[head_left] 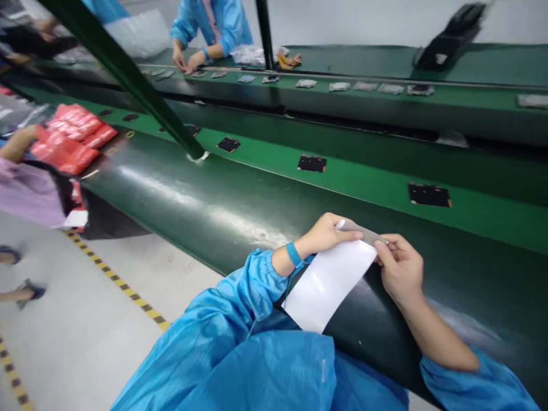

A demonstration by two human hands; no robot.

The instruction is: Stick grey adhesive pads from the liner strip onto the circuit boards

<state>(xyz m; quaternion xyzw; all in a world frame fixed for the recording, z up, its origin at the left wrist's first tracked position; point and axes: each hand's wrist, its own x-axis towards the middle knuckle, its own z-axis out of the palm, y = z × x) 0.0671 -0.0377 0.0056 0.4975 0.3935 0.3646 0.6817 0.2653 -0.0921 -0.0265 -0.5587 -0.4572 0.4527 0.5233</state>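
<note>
A white sheet hangs from between my two hands, its lower end close to my blue smock. Along its top edge runs a grey strip. My left hand is closed on the sheet's upper left part, thumb lying over the strip. A small white piece pokes up between those fingers. At the strip's right end, my right hand pinches the corner between thumb and fingers. A blue band circles my left wrist.
Flat black pieces lie spaced along the green belt ahead. A green post slants across the left. Red packages sit by a co-worker at left. Another co-worker's hands handle small items on the far line.
</note>
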